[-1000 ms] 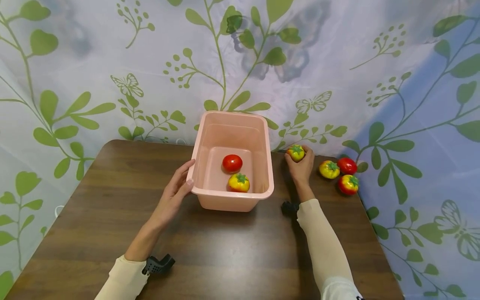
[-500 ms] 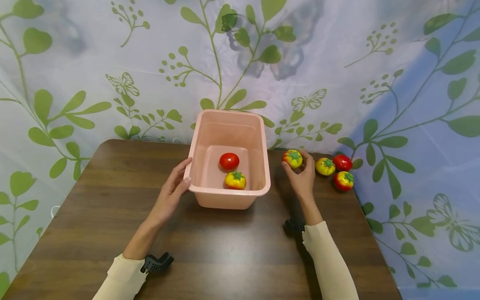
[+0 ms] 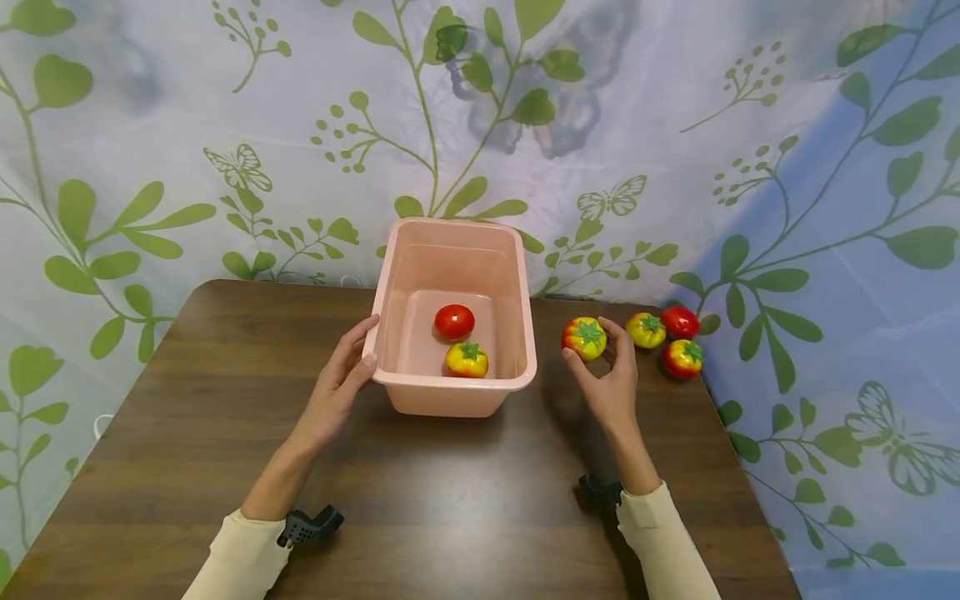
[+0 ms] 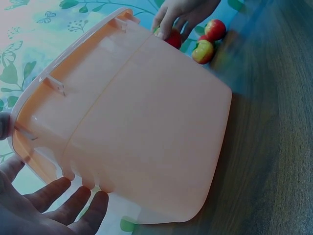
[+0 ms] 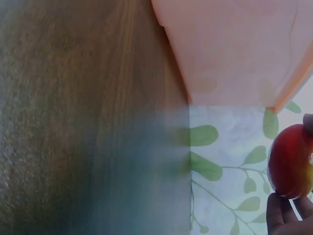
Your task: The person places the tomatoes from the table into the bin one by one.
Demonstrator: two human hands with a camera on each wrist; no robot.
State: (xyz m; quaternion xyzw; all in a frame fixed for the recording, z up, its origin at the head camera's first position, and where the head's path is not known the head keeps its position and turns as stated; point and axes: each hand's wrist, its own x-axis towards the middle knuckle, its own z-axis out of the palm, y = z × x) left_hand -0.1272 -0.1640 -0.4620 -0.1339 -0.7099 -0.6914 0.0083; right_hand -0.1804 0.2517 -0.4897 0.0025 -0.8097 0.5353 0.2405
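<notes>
Tomato [image 3: 583,338] in right fingers [image 3: 616,332]: glossy, red-yellow, green-topped.

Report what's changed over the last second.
The right hand, already gripping the red-and-yellow fruit, has drawn it nearer the head camera and, it seems, up off the table. Nothing was let go. Unchanged: the left hand holds the pink bin by its rim, two fruits lie inside, three others sit at right.
</notes>
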